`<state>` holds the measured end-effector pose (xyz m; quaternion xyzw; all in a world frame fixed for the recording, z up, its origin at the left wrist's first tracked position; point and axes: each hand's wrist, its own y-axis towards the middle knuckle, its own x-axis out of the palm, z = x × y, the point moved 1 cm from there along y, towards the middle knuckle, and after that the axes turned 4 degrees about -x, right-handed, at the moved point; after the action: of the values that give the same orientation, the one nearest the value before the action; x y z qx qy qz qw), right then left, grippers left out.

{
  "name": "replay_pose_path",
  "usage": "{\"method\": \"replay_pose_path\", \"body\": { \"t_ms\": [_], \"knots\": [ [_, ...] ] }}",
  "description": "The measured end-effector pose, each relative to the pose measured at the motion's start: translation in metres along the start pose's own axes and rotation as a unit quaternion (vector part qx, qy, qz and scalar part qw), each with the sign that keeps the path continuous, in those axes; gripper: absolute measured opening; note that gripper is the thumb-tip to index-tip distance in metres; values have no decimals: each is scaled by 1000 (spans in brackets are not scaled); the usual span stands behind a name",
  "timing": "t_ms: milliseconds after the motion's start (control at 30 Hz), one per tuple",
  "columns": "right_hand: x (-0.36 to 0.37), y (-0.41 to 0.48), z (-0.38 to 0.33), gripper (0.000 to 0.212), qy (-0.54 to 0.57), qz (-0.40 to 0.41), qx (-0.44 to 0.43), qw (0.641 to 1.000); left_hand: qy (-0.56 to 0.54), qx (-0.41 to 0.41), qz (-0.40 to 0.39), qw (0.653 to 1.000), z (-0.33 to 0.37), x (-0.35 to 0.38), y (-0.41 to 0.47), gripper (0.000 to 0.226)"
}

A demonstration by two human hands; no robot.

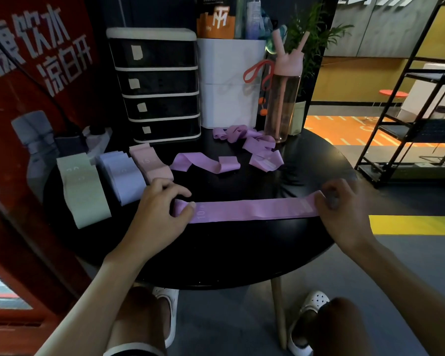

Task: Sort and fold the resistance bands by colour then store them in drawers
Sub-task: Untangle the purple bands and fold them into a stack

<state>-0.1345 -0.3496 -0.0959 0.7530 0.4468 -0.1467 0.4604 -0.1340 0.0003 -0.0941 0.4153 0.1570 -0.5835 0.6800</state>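
The person's two forearms are bare as far as they show, and the left hand [159, 211] and the right hand [344, 209] are bare too. The legs are also bare at the knees. At the bottom edge of the picture, on the left thigh, the hem of the shorts [131, 350] shows as dark cloth with a white band along the edge. On the feet are white slippers with a smooth, moulded look. The left slipper [168, 312] shows a wide plain strap over the foot. The right slipper [311, 304] has a rounded front with several small round holes, and its thick white edge shows lower down.
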Motion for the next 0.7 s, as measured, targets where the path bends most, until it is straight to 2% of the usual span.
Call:
{"method": "replay_pose_path", "body": {
  "t_ms": [67, 100, 200, 267, 433, 533, 700],
  "knots": [
    [2, 5, -12, 20, -61, -10, -99, 993, 53, 48, -26, 997, 2, -1, -1, 45],
    [3, 8, -22, 28, -63, -42, -137, 988, 75, 70, -44, 994, 3, 0, -1, 49],
    [17, 13, -56, 40, -5, -198, -194, 961, 89, 96, -81, 988, 2, 2, 0, 50],
    [29, 11, -70, 42, -1, -262, -207, 943, 63, 91, -85, 990, 0, 4, 1, 46],
    [44, 9, -69, 24, 26, -301, -213, 929, 28, 80, -97, 992, -1, 4, 2, 30],
    [45, 9, -68, 30, 45, -305, -200, 930, 31, 76, -103, 991, -2, 4, 3, 31],
    [47, 3, -64, 31, 27, -259, -197, 945, 37, 79, -103, 991, -1, 4, 2, 38]
  ]
}}
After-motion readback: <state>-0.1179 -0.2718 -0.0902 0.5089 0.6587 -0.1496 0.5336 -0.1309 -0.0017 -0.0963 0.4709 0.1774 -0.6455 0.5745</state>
